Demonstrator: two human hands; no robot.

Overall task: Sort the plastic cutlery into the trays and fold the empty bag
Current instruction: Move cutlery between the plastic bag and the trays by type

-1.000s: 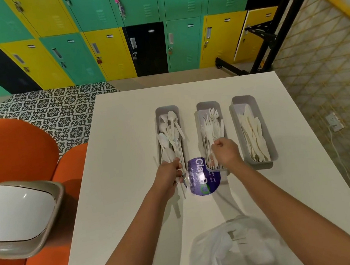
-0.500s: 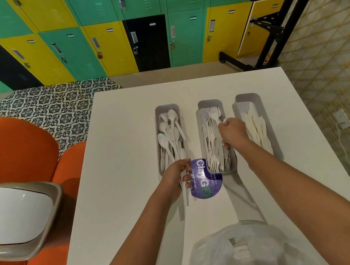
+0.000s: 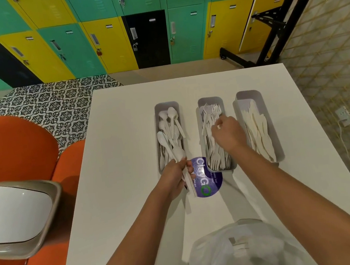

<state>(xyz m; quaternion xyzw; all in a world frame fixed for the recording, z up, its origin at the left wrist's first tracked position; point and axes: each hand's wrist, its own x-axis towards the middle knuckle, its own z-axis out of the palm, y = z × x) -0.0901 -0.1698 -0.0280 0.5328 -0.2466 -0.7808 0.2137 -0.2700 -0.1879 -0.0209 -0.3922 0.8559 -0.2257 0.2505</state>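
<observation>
Fingers of the left hand (image 3: pixel 175 176) grip a cutlery bundle (image 3: pixel 184 170); right hand (image 3: pixel 228 133) curls over the fork tray (image 3: pixel 209 100).

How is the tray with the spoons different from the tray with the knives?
The spoon tray is the leftmost of the three; the knife tray is the rightmost. The spoon tray holds round-bowled spoons lying criss-cross; the knife tray holds flat knives lying mostly lengthwise. The left hand grips a bunch of cutlery at the spoon tray's near end; no hand is at the knife tray. Both are long, narrow grey trays of white plastic cutlery on the white table.
</observation>
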